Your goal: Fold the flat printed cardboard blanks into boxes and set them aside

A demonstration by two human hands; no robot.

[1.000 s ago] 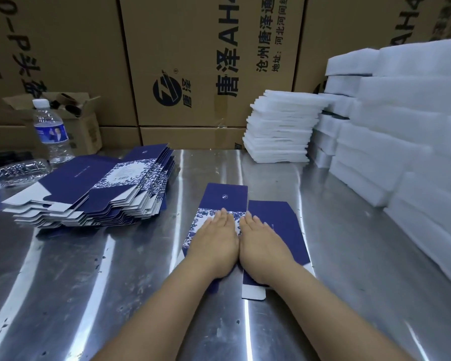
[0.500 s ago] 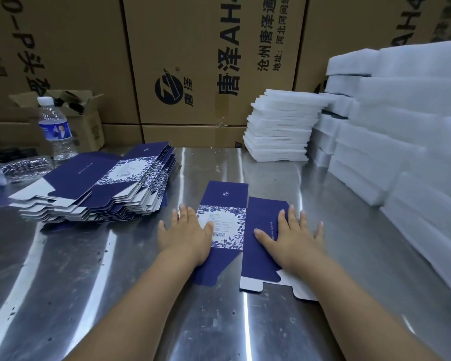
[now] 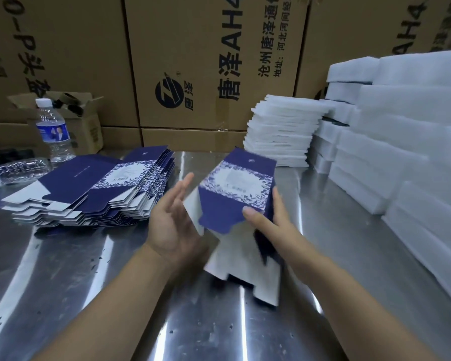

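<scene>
- The blank [image 3: 235, 194] is lifted off the steel surface [image 3: 89, 295] between both hands, partly opened, its navy face with the white leaf-pattern band turned up and away from the camera
- The right hand [image 3: 276, 225] has its grip clamped on the blank: thumb pressed on the navy front panel near its lower edge, fingers wrapped behind the right side
- The left hand [image 3: 172, 220] is spread flat, palm facing the blank's left edge, fingers apart and straight; it is just beside the grey inner flap, and whether it touches cannot be told
- Grey unprinted flaps hang from the blank's near end, down to the surface or close above it; the image is motion-blurred there
- A stack of flat blanks [image 3: 94, 196] lies fanned on the surface to the left, well apart from the hands
- Behind that stack stands a water bottle [image 3: 54, 128], with a crushed bottle [image 3: 18, 169] lying beside it
- White foam sheets [image 3: 281, 136] are piled at the back, and thicker foam blocks [image 3: 401, 152] are stacked along the right
- Brown cartons [image 3: 193, 61] with printed characters line the back
</scene>
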